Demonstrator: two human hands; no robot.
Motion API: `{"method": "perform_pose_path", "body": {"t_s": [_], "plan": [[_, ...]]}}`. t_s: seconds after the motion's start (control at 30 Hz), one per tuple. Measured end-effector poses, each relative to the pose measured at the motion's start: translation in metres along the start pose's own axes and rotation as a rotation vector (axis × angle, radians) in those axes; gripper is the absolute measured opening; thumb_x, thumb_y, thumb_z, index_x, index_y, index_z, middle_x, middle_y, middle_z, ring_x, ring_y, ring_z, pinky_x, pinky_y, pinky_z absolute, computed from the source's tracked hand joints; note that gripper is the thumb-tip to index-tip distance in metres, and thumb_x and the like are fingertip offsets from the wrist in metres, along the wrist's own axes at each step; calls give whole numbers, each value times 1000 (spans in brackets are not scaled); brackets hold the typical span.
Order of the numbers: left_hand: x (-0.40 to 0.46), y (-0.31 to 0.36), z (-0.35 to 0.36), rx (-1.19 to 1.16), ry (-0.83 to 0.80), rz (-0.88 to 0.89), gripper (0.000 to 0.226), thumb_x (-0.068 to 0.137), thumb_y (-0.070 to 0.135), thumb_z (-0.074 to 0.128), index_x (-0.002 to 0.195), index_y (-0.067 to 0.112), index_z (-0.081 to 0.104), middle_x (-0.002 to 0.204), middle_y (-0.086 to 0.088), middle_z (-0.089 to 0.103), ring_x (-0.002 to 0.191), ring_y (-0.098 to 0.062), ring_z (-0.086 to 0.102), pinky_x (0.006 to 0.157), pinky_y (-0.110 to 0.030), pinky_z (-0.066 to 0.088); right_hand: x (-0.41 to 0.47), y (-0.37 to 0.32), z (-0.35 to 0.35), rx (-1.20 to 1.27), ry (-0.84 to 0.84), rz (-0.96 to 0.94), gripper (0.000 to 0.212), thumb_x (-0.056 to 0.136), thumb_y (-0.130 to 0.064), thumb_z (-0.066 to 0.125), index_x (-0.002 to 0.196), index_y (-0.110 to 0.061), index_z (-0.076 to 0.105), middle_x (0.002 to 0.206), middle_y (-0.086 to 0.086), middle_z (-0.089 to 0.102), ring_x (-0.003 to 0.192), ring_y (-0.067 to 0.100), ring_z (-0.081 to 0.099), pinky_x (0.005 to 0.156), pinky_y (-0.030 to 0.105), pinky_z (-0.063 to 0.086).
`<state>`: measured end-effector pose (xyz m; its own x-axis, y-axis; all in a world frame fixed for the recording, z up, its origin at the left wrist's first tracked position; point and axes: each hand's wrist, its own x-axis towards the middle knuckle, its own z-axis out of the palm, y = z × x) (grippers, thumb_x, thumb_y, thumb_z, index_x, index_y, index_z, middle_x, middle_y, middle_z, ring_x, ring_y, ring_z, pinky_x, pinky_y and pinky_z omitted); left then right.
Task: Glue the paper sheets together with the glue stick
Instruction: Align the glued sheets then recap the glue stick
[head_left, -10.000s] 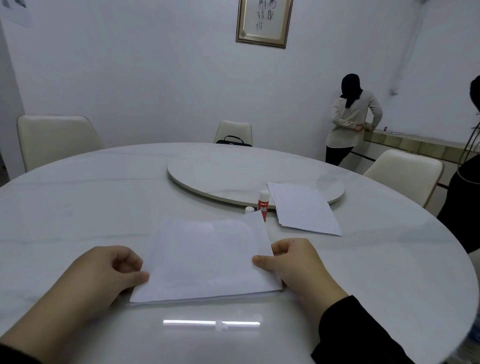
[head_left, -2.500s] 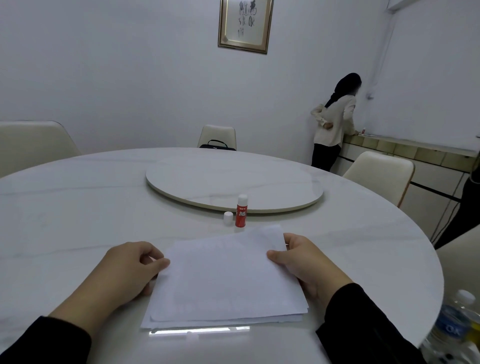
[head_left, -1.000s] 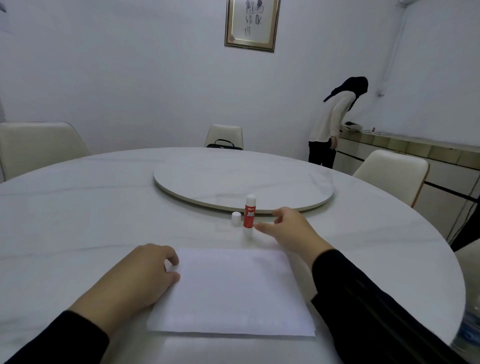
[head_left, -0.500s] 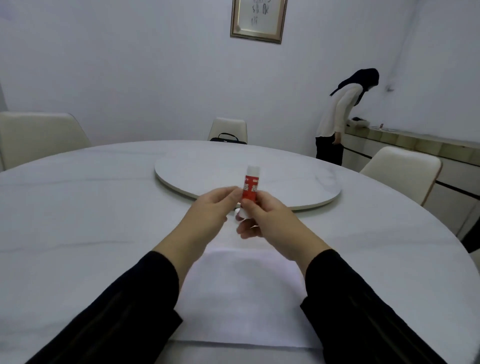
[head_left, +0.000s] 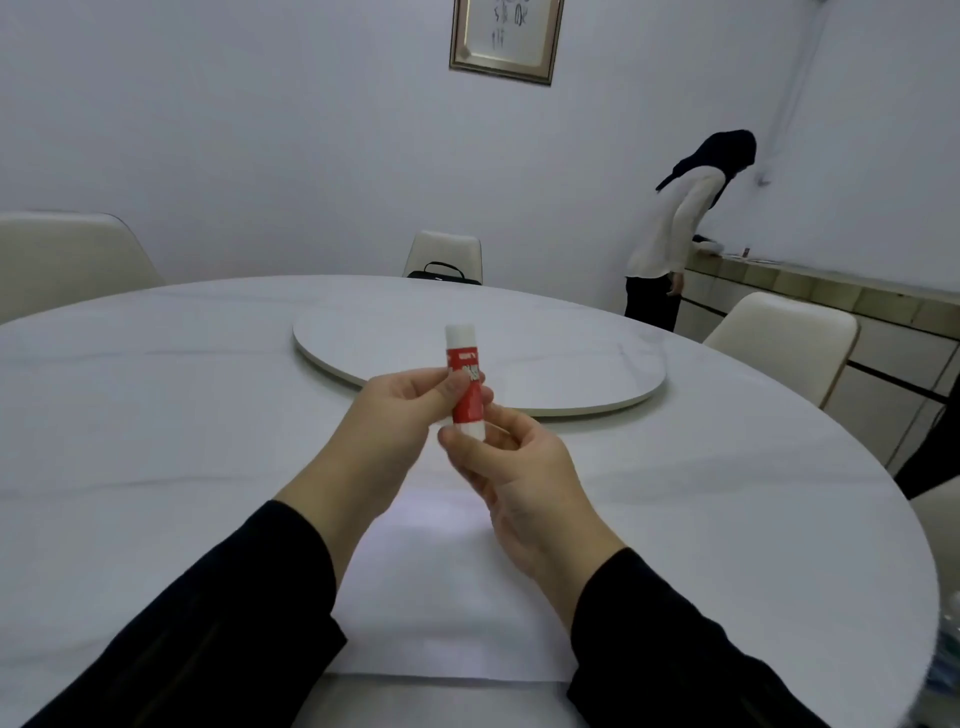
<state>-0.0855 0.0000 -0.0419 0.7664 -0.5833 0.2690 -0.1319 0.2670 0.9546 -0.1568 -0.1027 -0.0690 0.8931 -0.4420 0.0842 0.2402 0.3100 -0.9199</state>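
In the head view, both hands held the glue stick upright above the counter, just beyond the far edge of the paper sheets. The left hand pinched the red barrel between thumb and fingers; the right hand curled round the white base below it. No loose cap showed anywhere, and the white upper end of the stick gave no clear sign of whether glue was exposed. The step in hand looked like readying the stick, probably by twisting the base. The next move would likely call for bringing the tip down to the top sheet, with one hand freed to steady the paper.

The sheets lay flat beneath the wrists, their near edge close to the counter's near rim, so a hard stroke toward the body might push them off. Beyond the hands lay bare counter up to the turntable, and both sides stood open
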Motion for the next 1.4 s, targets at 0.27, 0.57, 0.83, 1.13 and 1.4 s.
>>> {"method": "perform_pose_path", "body": {"t_s": [0.27,0.57,0.83,1.13,1.4], "plan": [[-1,1,-6,4,-14,23,26,66,44,62,76,25,78,89,2,77,93,-12,69,108,-45,37,1,0,-2,203,-53,11,30,72,4,72,100,4,63,79,8,71,65,12,69,62,18,54],[-4,-1,-3,-2,-34,-1,29,68,45,63,78,22,78,91,0,77,103,-18,66,109,-48,35,1,2,0,-13,26,-19,28,64,4,79,77,-10,58,64,1,57,60,13,55,62,23,48],[-1,-1,-8,-23,4,19,28,66,47,62,76,26,78,89,2,77,102,-17,66,108,-46,35,5,-12,-4,-230,-92,-50,24,65,-13,83,82,-16,67,73,-4,68,68,10,63,62,19,48],[11,-12,-10,-264,159,-95,22,95,23,47,94,9,65,77,0,71,67,-12,70,63,-24,57,93,-4,-37,-1423,-249,-193,50,92,-7,48,138,-26,47,146,-2,45,132,17,42,110,28,31],[9,-21,-10,-219,90,-154,24,97,17,42,100,6,63,82,-3,70,66,-15,67,77,-32,53,99,17,-45,-1181,80,-366,21,84,-10,66,104,-13,69,102,1,60,98,20,60,76,19,40]]}}
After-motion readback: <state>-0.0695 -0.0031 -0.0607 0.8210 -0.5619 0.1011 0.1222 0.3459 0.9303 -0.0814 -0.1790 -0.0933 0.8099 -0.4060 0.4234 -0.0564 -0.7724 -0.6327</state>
